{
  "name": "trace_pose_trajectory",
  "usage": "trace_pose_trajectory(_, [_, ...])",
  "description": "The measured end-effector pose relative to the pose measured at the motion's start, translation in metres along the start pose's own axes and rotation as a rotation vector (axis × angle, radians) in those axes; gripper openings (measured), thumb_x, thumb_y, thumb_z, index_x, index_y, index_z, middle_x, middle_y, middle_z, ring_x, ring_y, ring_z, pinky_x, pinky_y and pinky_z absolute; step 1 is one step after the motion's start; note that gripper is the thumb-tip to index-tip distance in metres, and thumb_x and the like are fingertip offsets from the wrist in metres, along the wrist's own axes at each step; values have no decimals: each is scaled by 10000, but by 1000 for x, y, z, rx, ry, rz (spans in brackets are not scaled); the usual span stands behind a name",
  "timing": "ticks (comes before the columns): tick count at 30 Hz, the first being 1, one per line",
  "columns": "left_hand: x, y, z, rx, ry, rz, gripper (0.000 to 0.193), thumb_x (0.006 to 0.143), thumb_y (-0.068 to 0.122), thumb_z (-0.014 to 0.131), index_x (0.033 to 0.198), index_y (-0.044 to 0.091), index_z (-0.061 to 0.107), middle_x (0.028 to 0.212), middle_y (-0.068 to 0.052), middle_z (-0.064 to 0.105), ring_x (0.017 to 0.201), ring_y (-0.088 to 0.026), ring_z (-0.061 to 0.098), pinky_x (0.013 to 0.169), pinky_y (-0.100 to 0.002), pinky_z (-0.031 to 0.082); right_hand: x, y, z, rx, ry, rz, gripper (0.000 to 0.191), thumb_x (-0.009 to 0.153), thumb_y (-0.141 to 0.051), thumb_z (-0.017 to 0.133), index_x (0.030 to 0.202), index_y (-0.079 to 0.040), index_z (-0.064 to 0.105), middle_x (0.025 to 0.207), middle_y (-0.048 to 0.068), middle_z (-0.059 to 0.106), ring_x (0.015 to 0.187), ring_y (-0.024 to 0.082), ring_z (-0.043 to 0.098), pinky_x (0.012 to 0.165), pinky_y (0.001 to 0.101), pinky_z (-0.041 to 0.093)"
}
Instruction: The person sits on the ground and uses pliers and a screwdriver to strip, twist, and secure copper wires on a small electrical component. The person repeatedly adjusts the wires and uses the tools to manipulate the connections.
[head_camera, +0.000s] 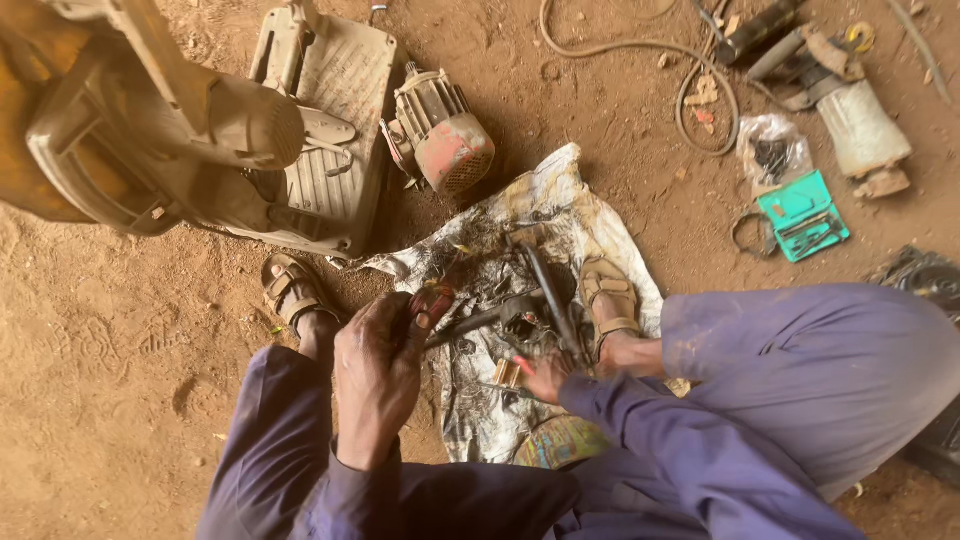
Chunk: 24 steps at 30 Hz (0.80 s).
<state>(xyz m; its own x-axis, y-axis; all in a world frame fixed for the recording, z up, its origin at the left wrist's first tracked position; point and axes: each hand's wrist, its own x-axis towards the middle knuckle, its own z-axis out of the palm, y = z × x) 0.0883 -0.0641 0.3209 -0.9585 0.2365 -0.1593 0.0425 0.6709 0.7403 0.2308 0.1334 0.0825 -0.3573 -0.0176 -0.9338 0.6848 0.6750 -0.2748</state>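
Steel, greasy dark bracket part (520, 315) looked heavy, slippery; my left hand (375, 375) clenched red-handled pliers (432, 303), right hand (545, 378) pinched its base.

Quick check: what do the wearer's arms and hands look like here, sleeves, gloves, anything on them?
Both arms are in long dark purple sleeves, loose and creased, dusty in places, ending at the wrists. The left hand and the right hand are bare: no gloves. No watch, ring or band shows. The trousers match the sleeves in the same purple cloth.

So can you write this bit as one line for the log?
left hand: grips red-handled pliers | right hand: on dark metal part | under: dirty cloth | nearby: red motor
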Motion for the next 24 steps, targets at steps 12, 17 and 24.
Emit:
trace_pose_trajectory(12, [2, 3, -5, 158, 25, -7, 135, 932, 129, 669, 963, 5, 710, 716, -170, 679, 560, -289, 647, 541, -444, 496, -87, -11, -60, 1027, -383, -766, 778, 601, 70, 493, 1377, 91, 547, 1566, 185, 471, 1463, 306, 463, 1179, 463, 407])
trace_pose_trajectory(17, [1, 9, 1, 139, 54, 101, 129, 916, 112, 664, 966, 12, 728, 740, -163, 700, 574, -279, 666, 548, -421, 510, -94, -16, -68, 1158, -385, -803, 845, 564, 62, 500, 1407, 120, 491, 1597, 147, 443, 1480, 322, 447, 1159, 509, 408])
trace_pose_trajectory(24, [-1, 15, 2, 179, -62, 49, 151, 922, 151, 684, 983, 44, 771, 701, -163, 711, 542, -259, 662, 525, -431, 501, -91, -16, -72, 1165, -380, -831, 877, 644, 134, 485, 1513, 43, 403, 1584, 139, 439, 1431, 324, 477, 1159, 500, 467])
